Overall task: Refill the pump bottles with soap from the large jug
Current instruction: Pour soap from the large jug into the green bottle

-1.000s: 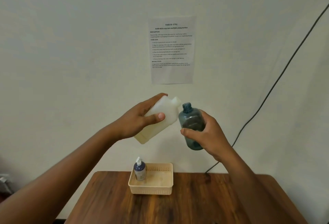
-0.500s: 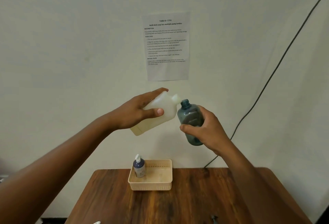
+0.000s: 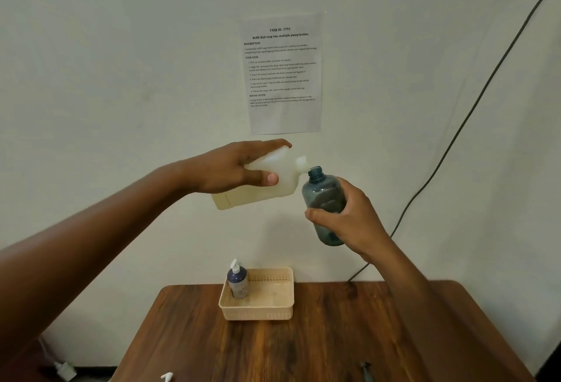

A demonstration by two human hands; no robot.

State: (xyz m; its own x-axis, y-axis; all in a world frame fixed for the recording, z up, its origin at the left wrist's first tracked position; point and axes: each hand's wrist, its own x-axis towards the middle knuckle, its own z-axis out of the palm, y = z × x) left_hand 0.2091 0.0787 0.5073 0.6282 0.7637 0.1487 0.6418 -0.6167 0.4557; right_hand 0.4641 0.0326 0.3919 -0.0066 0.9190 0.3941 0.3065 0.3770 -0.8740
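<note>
Above the table, in front of the pale wall: a white translucent soap jug [image 3: 267, 180] tipped nearly on its side, gripped by the left hand [image 3: 232, 169], fingers over the top, thumb pressed across the near face. Yellowish liquid pooled along the jug's lower side; back of the jug hidden behind the palm. Spout [image 3: 301, 164] at the rim of the open mouth of a smoky blue bottle [image 3: 322, 199], touching or just beside it; hard to tell which. No stream of soap clearly visible at the mouth. Blue bottle tilted a little toward the jug, clasped by the right hand [image 3: 353, 224], thumb across the front, other fingers wrapped behind and mostly out of sight. Lower part of the bottle partly covered by the palm; fill level not clear through the tinted wall.

Below, on the wooden table [image 3: 334, 336]: a beige perforated basket [image 3: 261, 310] near the far edge, with one dark blue pump bottle [image 3: 237, 281] upright in its left corner, white pump head fitted. At the near edge of the table, a white pump part [image 3: 167, 376] cut off by the frame, and a small dark blue-grey piece [image 3: 365, 370], too blurred to name. Left of the table, low down, a white plug [image 3: 64, 370] on the floor, partly dim.

On the wall, a printed task sheet [image 3: 283, 73], headed "TASK ID: 3791"; body text too small to read fully. To the right, a dark cable [image 3: 473, 108] running diagonally down the wall to behind the table.
</note>
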